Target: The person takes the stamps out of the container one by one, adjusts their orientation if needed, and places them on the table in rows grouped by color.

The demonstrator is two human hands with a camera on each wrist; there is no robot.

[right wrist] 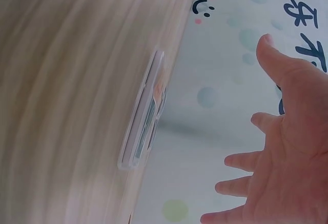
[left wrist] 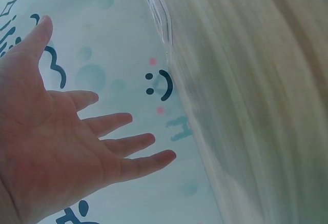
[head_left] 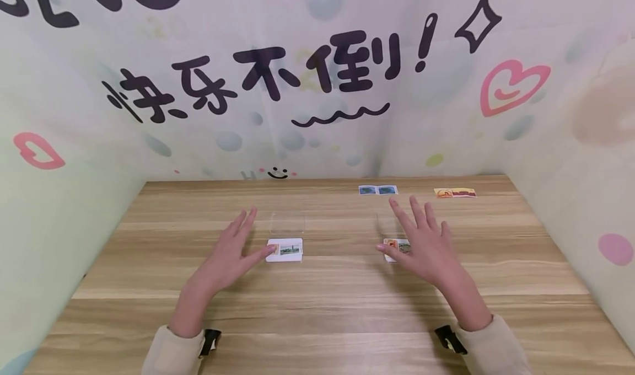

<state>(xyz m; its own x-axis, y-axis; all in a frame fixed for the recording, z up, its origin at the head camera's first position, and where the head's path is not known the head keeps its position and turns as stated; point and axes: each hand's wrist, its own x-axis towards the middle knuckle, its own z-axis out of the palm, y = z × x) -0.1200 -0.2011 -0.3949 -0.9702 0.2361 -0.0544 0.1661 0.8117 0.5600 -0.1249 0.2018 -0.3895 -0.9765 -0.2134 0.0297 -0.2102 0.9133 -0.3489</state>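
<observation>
Altogether two hands (head_left: 228, 258) (head_left: 430, 251), two white stacks (head_left: 285, 258) (head_left: 390, 260)

Two hands (head_left: 223, 262) (head_left: 429, 251), two white packs (head_left: 284, 257) (head_left: 389, 259), two clear panels (head_left: 288, 223) (head_left: 387, 225), two picture strips (head_left: 378, 190) (head_left: 455, 193)

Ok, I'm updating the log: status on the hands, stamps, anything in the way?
Left hand spread, empty; right hand likewise. Left stamps and right stamps partly hidden by thumbs in head view. Nothing else visibly in the way.

Wood-grain table (head_left: 337, 314), clear plastic cases (head_left: 288, 222), paper slips (head_left: 378, 190), cloth backdrop (head_left: 337, 151)
</observation>
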